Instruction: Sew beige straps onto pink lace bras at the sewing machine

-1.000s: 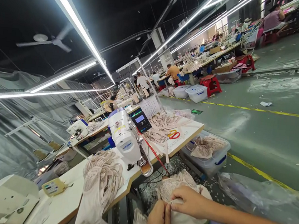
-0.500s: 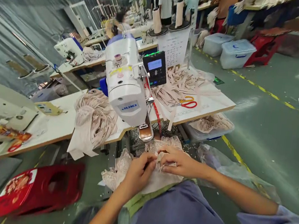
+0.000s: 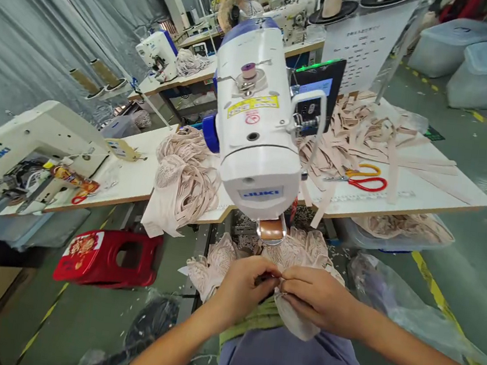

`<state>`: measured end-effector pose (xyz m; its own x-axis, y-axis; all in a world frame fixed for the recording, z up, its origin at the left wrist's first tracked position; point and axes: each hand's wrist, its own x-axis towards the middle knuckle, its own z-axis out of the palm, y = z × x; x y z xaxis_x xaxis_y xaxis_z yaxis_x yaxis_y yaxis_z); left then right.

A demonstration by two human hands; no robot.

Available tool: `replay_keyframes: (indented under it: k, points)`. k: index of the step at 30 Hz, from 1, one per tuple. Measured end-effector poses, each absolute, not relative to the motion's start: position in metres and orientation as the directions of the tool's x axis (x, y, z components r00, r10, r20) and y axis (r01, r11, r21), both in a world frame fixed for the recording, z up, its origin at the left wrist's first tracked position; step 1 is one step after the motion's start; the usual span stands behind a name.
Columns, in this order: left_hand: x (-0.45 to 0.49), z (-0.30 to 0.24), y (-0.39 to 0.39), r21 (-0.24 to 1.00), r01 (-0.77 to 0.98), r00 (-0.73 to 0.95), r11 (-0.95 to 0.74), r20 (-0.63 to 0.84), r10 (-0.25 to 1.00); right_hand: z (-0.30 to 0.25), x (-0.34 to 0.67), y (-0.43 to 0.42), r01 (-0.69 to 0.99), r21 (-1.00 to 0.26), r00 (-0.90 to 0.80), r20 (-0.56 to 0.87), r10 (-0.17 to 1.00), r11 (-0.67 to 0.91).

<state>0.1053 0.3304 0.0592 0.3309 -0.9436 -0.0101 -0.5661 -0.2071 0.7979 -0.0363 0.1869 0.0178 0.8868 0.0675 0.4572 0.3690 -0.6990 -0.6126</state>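
My left hand [image 3: 245, 288] and my right hand [image 3: 322, 300] meet over my lap, in front of the sewing machine [image 3: 256, 131]. Between their pinched fingertips they hold the edge of a beige lace bra [image 3: 296, 320]; the exact spot gripped is covered by the fingers. More beige lace [image 3: 217, 261] spreads out beyond and left of my hands, under the machine's rounded arm end. A green cloth [image 3: 254, 321] lies across my lap beneath the bra.
Beige fabric strips [image 3: 354, 136] and red-and-yellow-handled scissors [image 3: 369, 183] lie on the tabletop [image 3: 444, 193] to the right. A pile of beige pieces [image 3: 186, 182] sits left of the machine. A red stool [image 3: 107, 258] is on the floor at left, a plastic bin [image 3: 400, 229] under the right side.
My view has turned left and come closer to the machine. My hands have come together, and a smooth part of the bra now hangs below my right hand.
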Motion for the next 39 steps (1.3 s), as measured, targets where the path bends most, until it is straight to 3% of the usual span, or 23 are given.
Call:
replay_keyframes:
  k: [4,9,12,15,17,19,22,25,28,33,36,39]
  points:
    - [0.104,0.047,0.325,0.783,-0.546,0.350,-0.299,-0.112,-0.930,0.000,-0.035,0.191,0.302,-0.657,0.907,0.420,-0.003,-0.691]
    - [0.097,0.025,0.313,0.860,-0.393,0.442,-0.325,-0.133,-0.887,-0.007,-0.031,0.194,0.132,-0.912,0.938,0.242,-0.248,-0.389]
    - [0.083,0.010,0.310,0.953,-0.144,0.517,-0.266,-0.157,-0.842,-0.003,-0.033,0.195,0.122,-0.950,0.912,0.222,-0.346,-0.288]
    - [0.073,-0.001,0.315,0.994,0.066,0.634,-0.087,-0.109,-0.766,0.002,-0.036,0.194,0.146,-0.939,0.900,0.257,-0.352,-0.311]
    - [0.074,-0.002,0.321,0.997,-0.014,0.643,-0.073,-0.047,-0.764,0.008,-0.038,0.193,0.147,-0.932,0.911,0.259,-0.322,-0.332]
    - [0.082,0.002,0.324,0.973,-0.202,0.607,-0.116,0.031,-0.794,0.015,-0.038,0.192,0.127,-0.929,0.929,0.235,-0.288,-0.348]
    - [0.093,0.013,0.324,0.869,-0.482,0.544,-0.108,0.200,-0.815,0.024,-0.036,0.190,0.094,-0.919,0.943,0.205,-0.261,-0.383]
    - [0.097,0.018,0.321,0.773,-0.631,0.496,-0.061,0.342,-0.798,0.028,-0.034,0.190,0.068,-0.921,0.942,0.186,-0.279,-0.383]
    - [0.097,0.018,0.319,0.766,-0.642,0.465,0.008,0.398,-0.791,0.026,-0.031,0.189,0.049,-0.948,0.933,0.156,-0.325,-0.316]
    - [0.099,0.017,0.319,0.834,-0.552,0.481,0.003,0.321,-0.816,0.024,-0.025,0.183,0.033,-0.964,0.917,0.134,-0.377,-0.263]
    - [0.099,0.020,0.320,0.809,-0.586,0.517,-0.042,0.334,-0.788,0.026,-0.023,0.172,0.014,-0.930,0.906,0.166,-0.388,-0.366]
    - [0.100,0.026,0.320,0.709,-0.705,0.390,0.020,0.410,-0.824,0.030,-0.021,0.162,-0.060,-0.832,0.892,0.203,-0.404,-0.552]
